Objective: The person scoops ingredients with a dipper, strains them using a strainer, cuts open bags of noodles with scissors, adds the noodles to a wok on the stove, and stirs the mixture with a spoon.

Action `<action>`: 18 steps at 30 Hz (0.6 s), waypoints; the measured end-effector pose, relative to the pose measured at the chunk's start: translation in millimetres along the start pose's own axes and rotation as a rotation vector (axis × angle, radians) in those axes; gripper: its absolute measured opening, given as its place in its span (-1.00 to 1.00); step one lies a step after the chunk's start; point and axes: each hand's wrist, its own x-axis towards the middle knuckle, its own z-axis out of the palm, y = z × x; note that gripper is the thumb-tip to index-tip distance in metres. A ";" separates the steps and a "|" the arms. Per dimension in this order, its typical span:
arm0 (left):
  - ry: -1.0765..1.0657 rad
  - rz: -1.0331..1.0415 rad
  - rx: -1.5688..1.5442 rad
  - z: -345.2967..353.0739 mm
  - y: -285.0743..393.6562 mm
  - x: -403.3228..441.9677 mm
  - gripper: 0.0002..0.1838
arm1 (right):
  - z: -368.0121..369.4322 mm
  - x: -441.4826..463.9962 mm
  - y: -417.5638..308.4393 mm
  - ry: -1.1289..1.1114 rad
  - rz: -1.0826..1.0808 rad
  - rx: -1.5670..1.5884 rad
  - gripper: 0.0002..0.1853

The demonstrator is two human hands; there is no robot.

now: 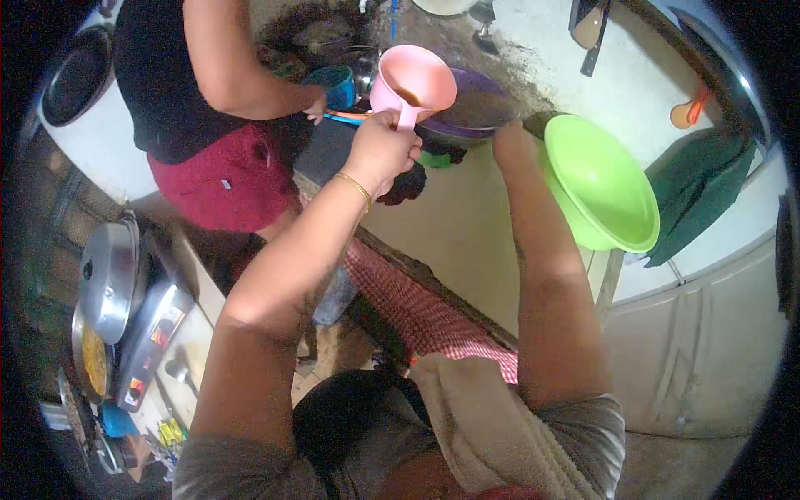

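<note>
My left hand (386, 154), with a gold bangle at the wrist, grips the handle of a pink dipper (419, 73) that has some brown liquid in it. Behind the dipper is a purple basin (479, 104). My right hand (510, 137) reaches to the near rim of that basin, and its fingers are hardly visible. Just right of my right forearm, a large light-green basin (607, 187) stands tilted with nothing in it.
Another person (196, 92) in a dark top and red shorts stands at the left, a hand near a blue container (333, 83). A stove (154, 346) and a lidded pot (110, 279) are at the lower left. Utensils hang on the wall.
</note>
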 end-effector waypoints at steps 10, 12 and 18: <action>0.149 0.408 1.221 -1.8 -40.1 104.0 -0.69 | 13.4 22.9 -13.5 -0.002 -0.214 -0.288 -0.72; 0.162 0.334 1.324 2.1 -48.1 117.2 -0.69 | 15.0 26.3 -17.0 -0.025 -0.221 -0.358 -0.72; 0.118 0.333 1.554 15.3 -39.7 107.2 -0.69 | -33.5 -4.4 -36.9 -0.084 -0.228 -0.499 -0.73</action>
